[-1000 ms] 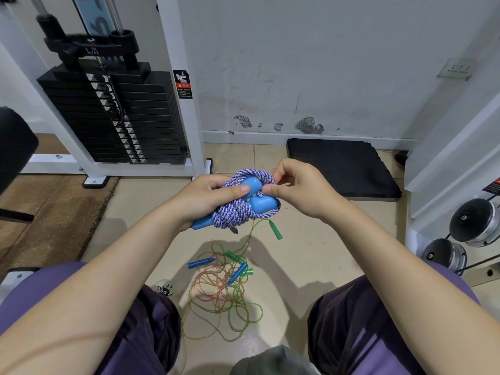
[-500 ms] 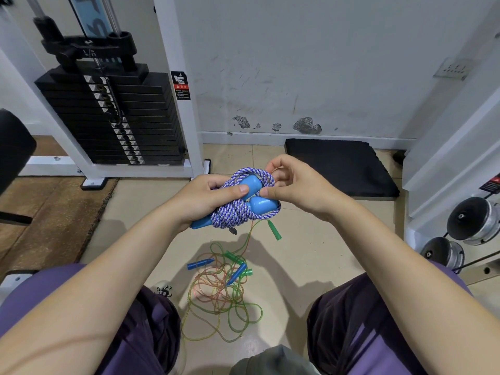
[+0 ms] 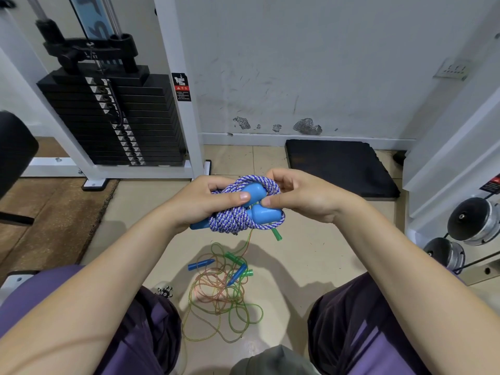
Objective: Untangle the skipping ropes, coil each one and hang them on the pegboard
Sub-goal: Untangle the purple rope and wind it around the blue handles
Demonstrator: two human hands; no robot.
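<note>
The step in hand looks like working a loop free on the bundled blue-and-white braided skipping rope with fat light-blue plastic handles (image 3: 244,212), held up in front of the person above the floor. To do it well, I would keep the left hand (image 3: 205,201) firm as the anchor so the bundle does not unravel all at once, and have the right hand (image 3: 303,198) draw one strand out slowly, following it round the handles and not tugging, since a hard pull would likely tighten the knot.

The left hand's fingers are curled round the left side of the bundle, its thumb (image 3: 238,196) pressed flat across the upper handle. The right hand's fingers are bent in at the far right of the bundle, hooked on the top loop, its thumb tip touching the lower handle. Both handles lie between the two thumbs, wrapped by the braid.

Below, near the knees, a tangle of thin translucent green and orange plastic ropes with small blue and green handles (image 3: 221,290) lies on the beige tiled floor (image 3: 311,266), one green strand rising to the held bundle
</note>
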